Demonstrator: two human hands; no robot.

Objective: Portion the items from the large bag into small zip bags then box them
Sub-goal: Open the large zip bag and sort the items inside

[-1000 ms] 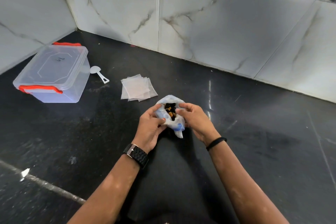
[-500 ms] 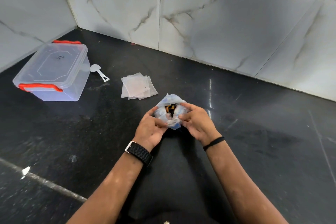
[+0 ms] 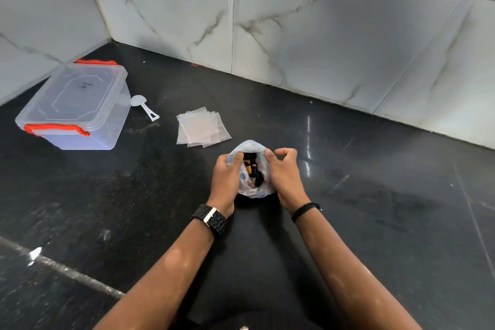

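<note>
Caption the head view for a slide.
Left hand and right hand pull open a crinkled translucent plastic bag of dark and orange pieces on black stone.

Bare forearms, no sleeves in view. Left wrist: black link-style watch band [image 3: 210, 218] with silver metal clasp facing up. Right wrist: thin black band [image 3: 305, 210], plain, snug. No rings or gloves visible on left hand [image 3: 226, 174] or right hand [image 3: 285, 171]. Dark garment over lap at bottom edge.
</note>
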